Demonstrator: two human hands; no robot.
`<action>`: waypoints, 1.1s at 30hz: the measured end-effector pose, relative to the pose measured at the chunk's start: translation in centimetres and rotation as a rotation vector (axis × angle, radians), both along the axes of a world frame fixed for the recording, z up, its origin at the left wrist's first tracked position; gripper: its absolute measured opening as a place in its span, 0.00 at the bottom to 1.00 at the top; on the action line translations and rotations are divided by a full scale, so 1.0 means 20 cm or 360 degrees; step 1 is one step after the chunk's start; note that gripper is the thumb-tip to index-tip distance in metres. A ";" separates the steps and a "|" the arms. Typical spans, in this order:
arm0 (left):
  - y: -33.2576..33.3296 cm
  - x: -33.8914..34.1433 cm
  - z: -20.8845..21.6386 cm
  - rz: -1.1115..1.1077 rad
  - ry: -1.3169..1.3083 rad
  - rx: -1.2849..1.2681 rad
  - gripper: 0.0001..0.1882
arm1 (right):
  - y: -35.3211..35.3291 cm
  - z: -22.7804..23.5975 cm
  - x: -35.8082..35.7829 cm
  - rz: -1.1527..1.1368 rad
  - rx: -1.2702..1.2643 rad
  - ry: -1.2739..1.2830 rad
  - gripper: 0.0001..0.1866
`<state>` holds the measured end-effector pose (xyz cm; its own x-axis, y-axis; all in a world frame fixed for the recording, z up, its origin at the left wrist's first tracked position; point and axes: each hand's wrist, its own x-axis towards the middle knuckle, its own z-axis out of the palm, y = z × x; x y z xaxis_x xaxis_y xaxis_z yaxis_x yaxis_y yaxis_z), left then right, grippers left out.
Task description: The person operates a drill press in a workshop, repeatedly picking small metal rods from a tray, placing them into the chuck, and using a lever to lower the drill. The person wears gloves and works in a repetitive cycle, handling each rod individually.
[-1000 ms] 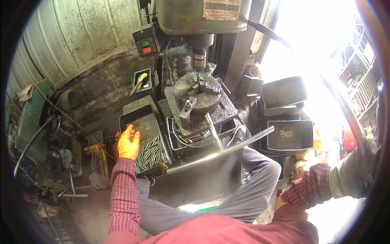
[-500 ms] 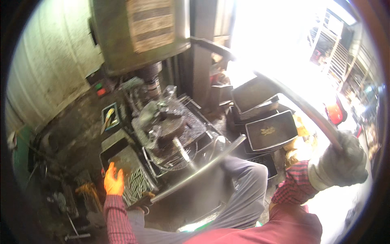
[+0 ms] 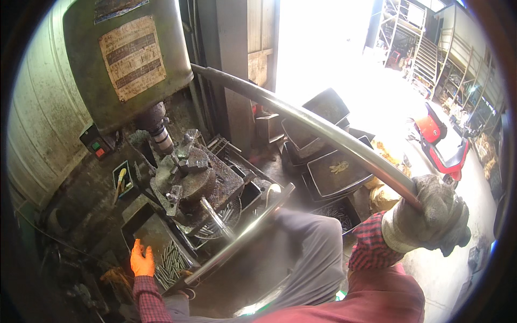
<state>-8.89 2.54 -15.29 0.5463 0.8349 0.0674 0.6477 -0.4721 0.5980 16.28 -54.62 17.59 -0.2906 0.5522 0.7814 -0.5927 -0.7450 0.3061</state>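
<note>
My right hand (image 3: 428,215), in a grey work glove, is wrapped round the end of a long metal lever (image 3: 323,129) that runs to the green machine head (image 3: 129,59). My left hand (image 3: 142,259), in an orange glove, has its fingers stretched out over the edge of a dark tray (image 3: 129,226) of short metal rods (image 3: 171,264); nothing shows in it. Below the machine's spindle (image 3: 160,133) sits a round metal clamping fixture (image 3: 188,185). A rod from it meets a long shiny bar (image 3: 242,235) slanting across in front of my knee.
Dark bins (image 3: 339,172) are stacked right of the machine, beside a yellowish sack (image 3: 385,199). A small tray (image 3: 123,180) holding a yellow-handled tool lies left of the fixture. A switch box (image 3: 97,144) hangs by the wall. A red scooter (image 3: 436,134) stands near the bright doorway.
The view has swung, so the machine and bins sit farther left. My right hand keeps hold of the lever. My left hand's fingers have drawn closer together above the tray.
</note>
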 end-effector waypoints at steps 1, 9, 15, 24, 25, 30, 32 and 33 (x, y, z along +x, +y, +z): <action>0.00 0.00 0.00 -0.0061 -0.0024 0.0022 0.33 | -0.01 -0.02 0.00 0.0111 0.0079 0.0085 0.20; -0.03 0.02 0.03 -0.0058 0.0045 0.0092 0.35 | -0.09 -0.14 0.05 0.0110 0.0344 0.0142 0.23; -0.08 0.04 0.10 -0.0034 0.0093 0.0121 0.35 | -0.28 -0.19 0.09 0.0025 0.0200 0.0251 0.21; -0.09 0.04 0.12 -0.0045 0.0103 0.0105 0.35 | -0.11 -0.21 -0.04 -0.0037 0.0595 0.0667 0.23; -0.09 0.04 0.12 -0.0046 0.0102 0.0097 0.35 | -0.11 -0.20 -0.03 -0.0053 0.0517 0.0624 0.24; -0.10 0.04 0.13 -0.0052 0.0105 0.0113 0.35 | -0.16 -0.22 0.05 0.0064 0.0185 0.0200 0.27; -0.10 0.04 0.13 -0.0052 0.0118 0.0121 0.35 | -0.17 -0.27 0.02 -0.0364 0.0384 0.0250 0.27; -0.10 0.04 0.13 -0.0052 0.0126 0.0127 0.35 | -0.18 -0.28 0.03 -0.0491 0.0455 0.0283 0.27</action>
